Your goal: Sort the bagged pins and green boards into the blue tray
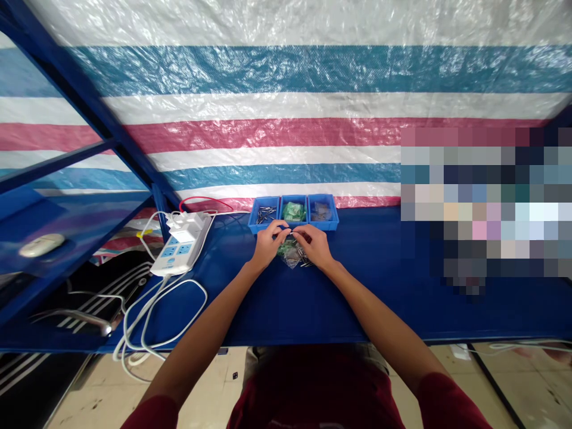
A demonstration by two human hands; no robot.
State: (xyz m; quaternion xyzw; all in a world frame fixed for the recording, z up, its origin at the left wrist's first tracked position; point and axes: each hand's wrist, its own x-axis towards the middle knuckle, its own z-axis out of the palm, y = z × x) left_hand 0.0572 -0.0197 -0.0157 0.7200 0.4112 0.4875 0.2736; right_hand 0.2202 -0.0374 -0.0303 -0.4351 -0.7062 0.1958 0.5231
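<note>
My left hand (268, 244) and my right hand (315, 244) meet just in front of three small blue bins, fingertips almost touching. Each is closed in a pinch; whatever lies between the fingers is too small to name. Under them on the blue table is a small pile with a green packet (283, 246), a clear plastic bag (292, 257) and thin metal pieces (305, 260). The left bin (258, 227) holds similar shiny metal pieces, the middle bin (294, 198) green packets, and the right bin (325, 226) greyish clear packets.
A white power strip (179, 250) with plugged-in adapters (187, 227) stands to the left, its white cables (167, 286) looping over the table's front edge. A striped plastic sheet (277, 107) hangs behind. Blue frame bars (93, 113) rise at left. The right side is partly pixelated.
</note>
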